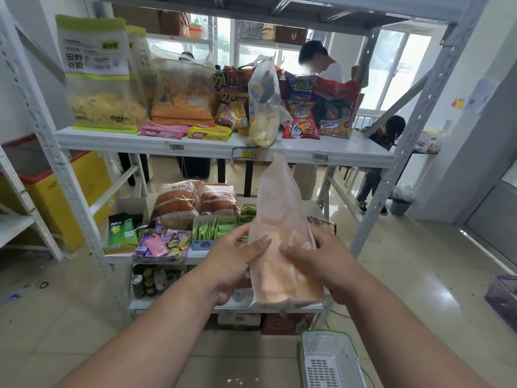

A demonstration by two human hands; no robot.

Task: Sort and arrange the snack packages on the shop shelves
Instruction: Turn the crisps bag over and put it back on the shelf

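Both hands hold a tall translucent snack bag point(282, 236) upright in front of the shelving, its long axis vertical: the left hand point(237, 257) curls round the bag's lower left edge with the thumb pressed on its face, and the right hand point(316, 259) grips the lower right edge the same way. The bag's top reaches just below the front lip of the upper shelf point(195, 144). So its likely place lies up and away from the grip, near the pale chip bag point(263, 107) that overhangs that lip.
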